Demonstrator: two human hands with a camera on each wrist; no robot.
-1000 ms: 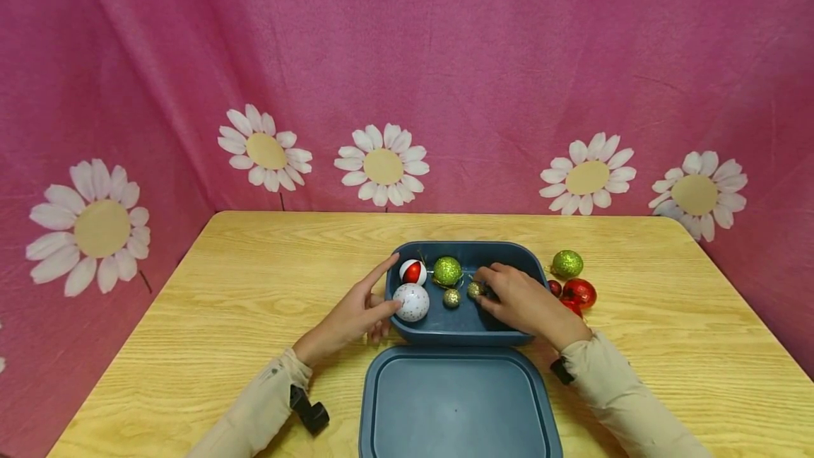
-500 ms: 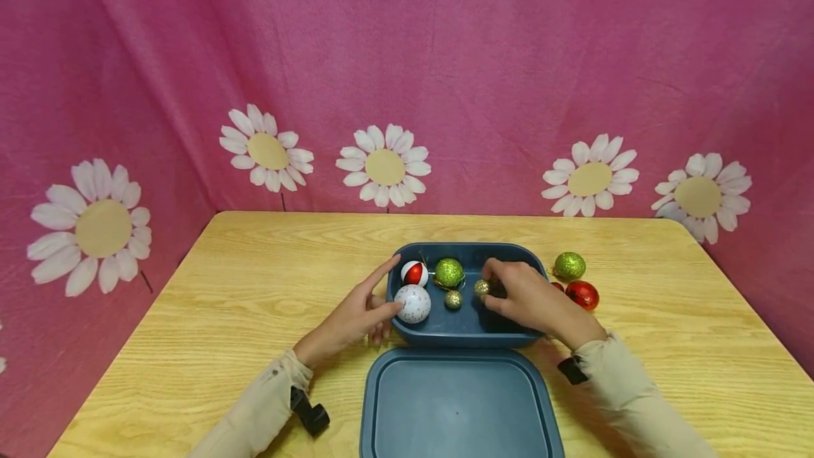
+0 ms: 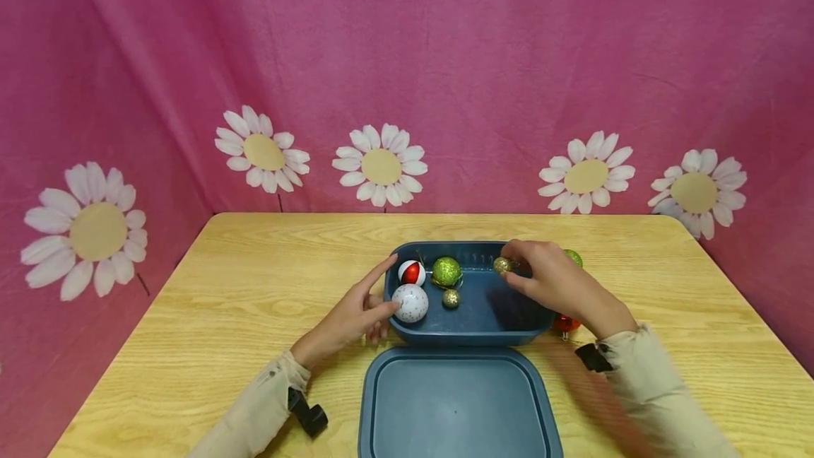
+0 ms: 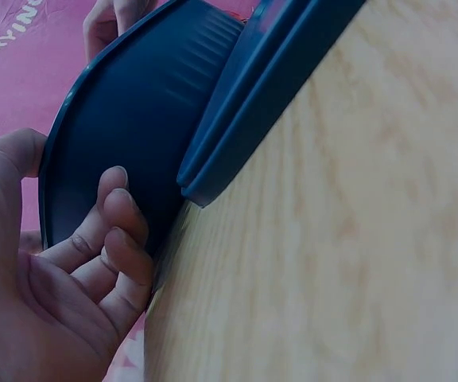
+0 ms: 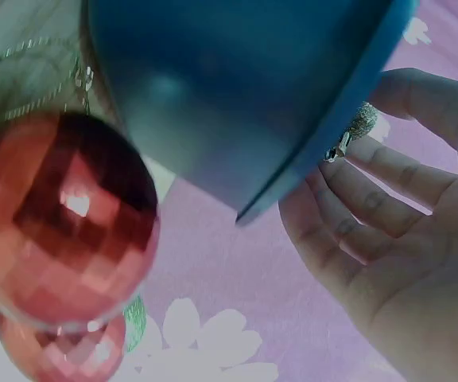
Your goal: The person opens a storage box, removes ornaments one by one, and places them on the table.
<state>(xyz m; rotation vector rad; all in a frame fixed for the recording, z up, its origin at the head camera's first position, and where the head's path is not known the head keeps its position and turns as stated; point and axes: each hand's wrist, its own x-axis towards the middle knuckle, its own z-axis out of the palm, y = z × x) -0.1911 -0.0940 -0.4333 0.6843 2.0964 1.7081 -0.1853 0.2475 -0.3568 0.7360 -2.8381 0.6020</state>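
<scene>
My right hand (image 3: 559,281) pinches a small gold glitter ball (image 3: 502,265) above the right back part of the dark blue box (image 3: 445,338). In the right wrist view the gold ball (image 5: 362,120) shows between thumb and fingers of the right hand (image 5: 420,215), beside the box wall (image 5: 213,95). My left hand (image 3: 346,320) grips the box's left end; in the left wrist view the left hand (image 4: 62,270) has curled fingers against the outer wall (image 4: 126,119). Inside lie a white speckled ball (image 3: 410,303), a red-and-white ball (image 3: 411,273), a green ball (image 3: 446,271) and another gold ball (image 3: 451,298).
A flat blue lid (image 3: 458,401) lies in front of the box. Right of the box are a red ball (image 3: 564,325) and a green ball (image 3: 573,257), both partly covered by the right hand or box. A pink flowered cloth (image 3: 445,76) hangs behind the wooden table (image 3: 286,253).
My right hand has moved right and back with the gold ball, away from the box's middle. My left hand has stayed at the left end.
</scene>
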